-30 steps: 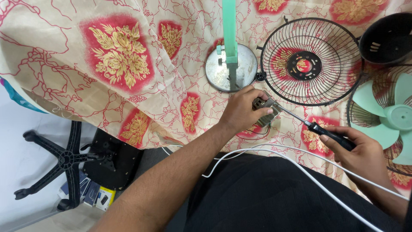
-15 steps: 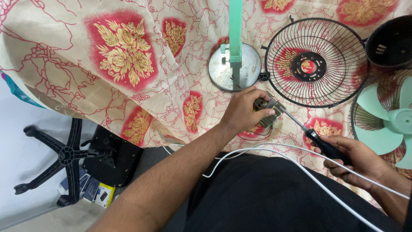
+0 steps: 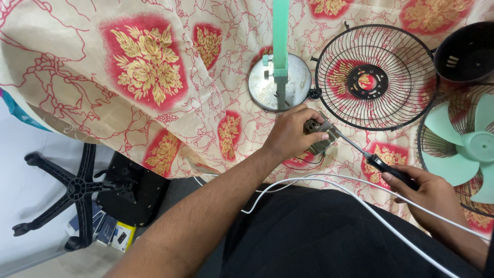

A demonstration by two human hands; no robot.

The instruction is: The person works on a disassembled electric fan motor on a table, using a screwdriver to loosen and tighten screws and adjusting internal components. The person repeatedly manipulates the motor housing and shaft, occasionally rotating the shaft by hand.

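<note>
Grey metal shows between the fingers (image 3: 315, 136) of the left hand (image 3: 290, 136), which curl around a small switch box (image 3: 320, 138) and pinch it against the floral cloth (image 3: 139, 77). That box lies just below the round fan base (image 3: 263, 85) with its green pole (image 3: 281, 36). The right hand (image 3: 429, 193), lower right of the base, closes around the black handle of a screwdriver (image 3: 388, 170); its shaft tip touches the box. A wire fan guard (image 3: 375, 77) sits right of the base, white cable (image 3: 360, 203) below.
</note>
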